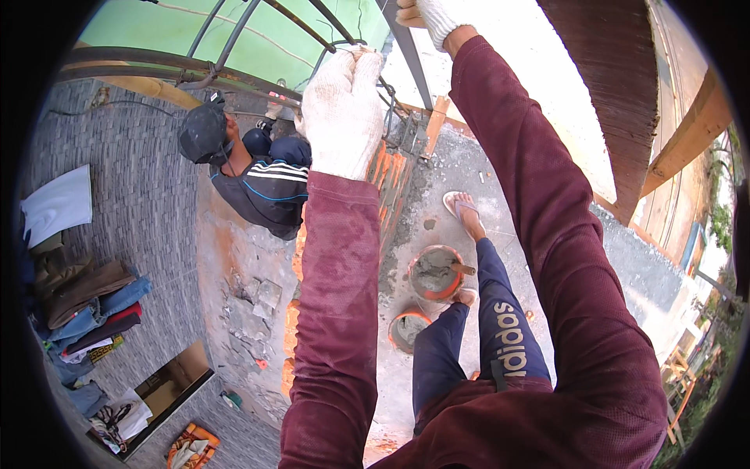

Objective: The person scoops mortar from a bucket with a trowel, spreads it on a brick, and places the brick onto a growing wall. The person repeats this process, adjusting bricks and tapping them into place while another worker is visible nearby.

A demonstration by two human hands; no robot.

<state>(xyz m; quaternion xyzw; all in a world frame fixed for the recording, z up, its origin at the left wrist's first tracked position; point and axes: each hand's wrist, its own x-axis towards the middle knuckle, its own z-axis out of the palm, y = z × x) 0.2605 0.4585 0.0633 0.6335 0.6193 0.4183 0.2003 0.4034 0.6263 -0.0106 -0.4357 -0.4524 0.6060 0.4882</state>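
Note:
My left hand (341, 113), in a white knit glove, is raised to the dark steel rebar (312, 27) at the top. Its fingers are closed at a thin bent rod or wire near the bars; exactly what they grip is hidden. My right hand (430, 17) is up at the top edge, partly cut off. Its white glove leaves the fingertips bare, and the fingers are curled; whatever is in them does not show. Between the hands, a grey metal bar (409, 62) slants down, nearer the right hand.
A person in a dark cap and jacket (262, 184) crouches left, beside a brick wall (391, 176). Two mortar buckets (411, 273) stand by my feet; one holds a wooden-handled tool (462, 269). A wooden plank (605, 86) rises right. Broken rubble (254, 313) and clothes (94, 301) are left.

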